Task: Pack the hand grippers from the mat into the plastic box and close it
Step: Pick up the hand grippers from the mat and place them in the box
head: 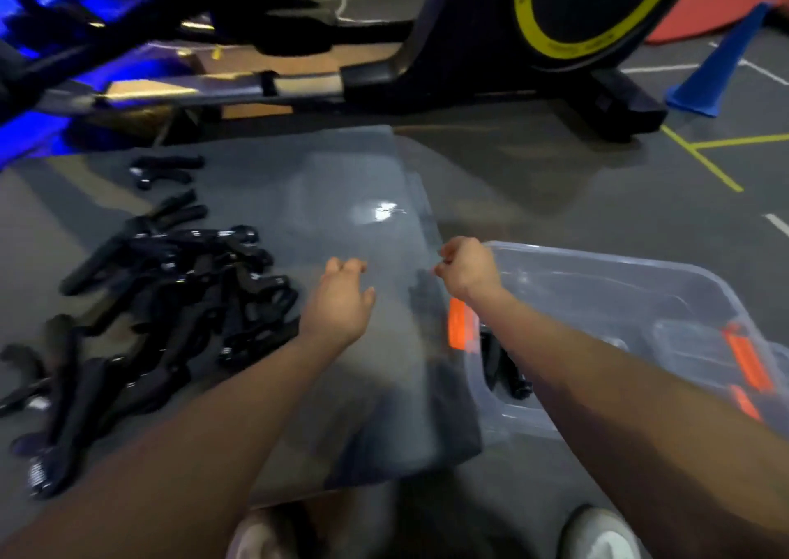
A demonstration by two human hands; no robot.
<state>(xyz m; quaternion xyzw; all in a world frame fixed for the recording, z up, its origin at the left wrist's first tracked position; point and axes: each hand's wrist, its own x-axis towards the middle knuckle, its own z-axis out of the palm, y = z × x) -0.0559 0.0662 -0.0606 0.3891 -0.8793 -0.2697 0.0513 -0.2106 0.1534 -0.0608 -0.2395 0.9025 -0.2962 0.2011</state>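
Note:
Several black hand grippers (170, 302) lie piled on the dark grey mat (239, 182) at the left, and two more (166, 172) lie apart farther back. The clear plastic box (597, 257) with orange latches (457, 323) stands open at the right, with a few black grippers (501, 366) inside. Its clear lid (375, 174), blurred, lies tilted across the mat between pile and box. My right hand (467, 270) pinches the lid's right edge. My left hand (341, 302) hovers over the lid's middle with loosely curled fingers and holds nothing.
An exercise bike with a yellow-rimmed flywheel (576, 12) and a long base rail (256, 84) stands just behind the mat. A blue cone (721, 67) stands at the back right. My shoes (597, 533) are at the bottom edge. Yellow and white lines mark the floor.

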